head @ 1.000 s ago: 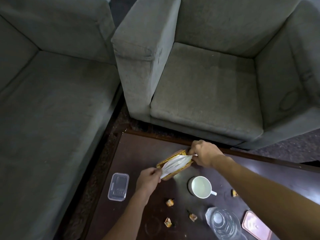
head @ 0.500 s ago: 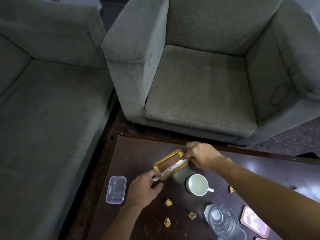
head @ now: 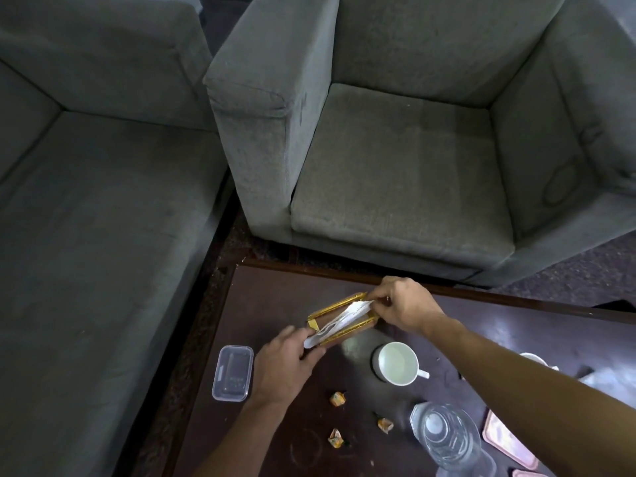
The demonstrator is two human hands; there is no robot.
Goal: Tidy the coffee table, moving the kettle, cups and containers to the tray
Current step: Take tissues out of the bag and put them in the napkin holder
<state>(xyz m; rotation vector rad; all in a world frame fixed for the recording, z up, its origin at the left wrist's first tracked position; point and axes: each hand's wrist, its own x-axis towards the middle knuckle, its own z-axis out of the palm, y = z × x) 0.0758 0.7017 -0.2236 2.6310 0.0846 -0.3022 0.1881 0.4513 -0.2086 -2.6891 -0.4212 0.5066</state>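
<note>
A gold-edged open box (head: pixel 335 306) stands near the far left corner of the dark coffee table (head: pixel 272 294), with white paper sachets (head: pixel 339 321) lying in it. My right hand (head: pixel 402 304) pinches the sachets at the box's far end. My left hand (head: pixel 285 366) holds their near end at the box's front corner. A white cup (head: pixel 397 363) stands to the right of the box. A clear lidded plastic container (head: pixel 233 372) lies by the table's left edge. A clear glass vessel (head: pixel 447 435) stands at the near right.
Three crumpled orange wrappers (head: pixel 337 398) lie on the table in front of the cup. A pink coaster (head: pixel 506 442) sits at the near right. A grey armchair (head: pixel 395 160) stands beyond the table and a grey sofa (head: pixel 86 218) along its left side.
The sachets went from sticking up out of the box to lying flatter inside it. My left hand let go briefly, then took the sachets' near end again. The view shifted slightly.
</note>
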